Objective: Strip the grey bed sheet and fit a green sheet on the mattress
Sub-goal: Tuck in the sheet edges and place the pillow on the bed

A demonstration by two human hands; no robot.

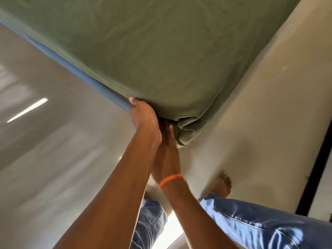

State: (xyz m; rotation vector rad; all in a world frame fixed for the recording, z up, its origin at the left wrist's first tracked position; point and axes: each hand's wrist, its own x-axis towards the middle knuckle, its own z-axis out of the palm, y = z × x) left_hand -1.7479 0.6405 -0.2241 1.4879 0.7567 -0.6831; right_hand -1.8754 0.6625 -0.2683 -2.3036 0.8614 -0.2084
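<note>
Head view shows you both arms reaching forward and down to the near corner of the mattress (86,76), whose blue side shows along its left edge. The green sheet (161,51) covers the whole top and hangs bunched in folds over this corner.

Your left hand (143,115) is at the corner edge, back of the hand toward the camera. Its fingers curl around and under the blue edge just where the green cloth ends, so it grips the mattress edge together with the sheet hem. The thumb tip shows on top near the blue side.

Your right hand (168,150), with an orange bracelet (170,180) on the wrist, lies just under and beside the left wrist, touching it. Its fingers are straight and pressed together, pointing into the dark gap under the corner, next to the folded green cloth. The fingertips are hidden there, so you cannot tell if they hold any cloth.

Both forearms cross close together. Below them you see blue jeans (260,225) and one bare foot (222,184) on the pale floor (53,159).
</note>
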